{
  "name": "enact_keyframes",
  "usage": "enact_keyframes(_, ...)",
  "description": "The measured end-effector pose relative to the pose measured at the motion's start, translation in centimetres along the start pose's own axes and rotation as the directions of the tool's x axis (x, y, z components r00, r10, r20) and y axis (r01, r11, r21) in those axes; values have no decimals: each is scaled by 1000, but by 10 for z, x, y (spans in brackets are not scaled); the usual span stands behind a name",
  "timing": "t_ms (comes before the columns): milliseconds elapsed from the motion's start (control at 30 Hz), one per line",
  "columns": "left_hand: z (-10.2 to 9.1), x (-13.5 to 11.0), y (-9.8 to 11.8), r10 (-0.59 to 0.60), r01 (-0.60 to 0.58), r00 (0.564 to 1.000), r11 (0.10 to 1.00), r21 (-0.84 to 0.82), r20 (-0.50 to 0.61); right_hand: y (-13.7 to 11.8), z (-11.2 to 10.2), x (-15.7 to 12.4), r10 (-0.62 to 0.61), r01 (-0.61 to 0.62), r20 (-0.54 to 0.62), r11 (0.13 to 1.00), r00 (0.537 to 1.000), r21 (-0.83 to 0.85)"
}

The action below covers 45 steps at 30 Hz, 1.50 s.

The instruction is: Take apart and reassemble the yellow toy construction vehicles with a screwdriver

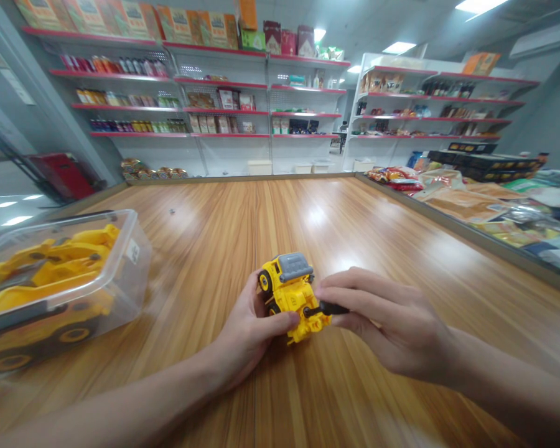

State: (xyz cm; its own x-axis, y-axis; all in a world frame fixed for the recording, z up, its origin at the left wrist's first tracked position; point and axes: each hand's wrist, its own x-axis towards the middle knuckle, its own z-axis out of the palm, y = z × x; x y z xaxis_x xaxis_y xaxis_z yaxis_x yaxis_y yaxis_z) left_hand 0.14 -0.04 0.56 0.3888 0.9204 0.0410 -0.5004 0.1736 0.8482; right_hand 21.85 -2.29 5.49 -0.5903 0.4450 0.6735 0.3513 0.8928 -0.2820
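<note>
A small yellow toy truck [292, 292] with a grey top and black wheels sits low over the wooden table [261, 211]. My left hand [247, 333] grips it from the left, thumb across its lower body. My right hand [392, 326] holds a thin black tool [329, 308] whose tip meets the truck's right side; its far end is hidden in my fingers.
A clear plastic box [51, 280] holding yellow toy vehicle parts stands at the table's left edge. Packaged goods [471, 199] lie on a counter beyond the table's right rim. Store shelves [214, 93] line the back wall.
</note>
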Motion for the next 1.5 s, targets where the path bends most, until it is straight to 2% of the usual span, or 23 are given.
enact_keyframes(300,0,0,2,-11,11,1000,1000,-4,-4,4,4,-2,111,-113,-69,994,991,-16)
enact_keyframes(500,0,1,1,-19,19,1000,1000,-4,8,2,-1,-1,-25,26,44,999,999,-28)
enact_keyframes(700,-1,0,1,-14,14,1000,1000,1,12,0,-4,1,-98,104,126,994,987,-42)
enact_keyframes(767,-2,1,0,-10,10,1000,1000,4,7,-1,-3,2,-89,92,105,995,990,-28)
enact_keyframes(967,1,1,1,-15,15,1000,1000,-3,-15,0,2,2,36,-39,-66,998,997,-59)
enact_keyframes(1167,2,1,2,-28,28,999,1000,-11,-16,2,4,-5,24,-22,-65,999,998,30)
enact_keyframes(1400,0,0,0,4,-4,1000,1000,-11,-8,5,5,-4,24,-26,-85,999,996,-23)
enact_keyframes(1500,0,0,0,24,-24,999,1000,13,-34,6,4,-2,75,-86,-134,993,988,-79)
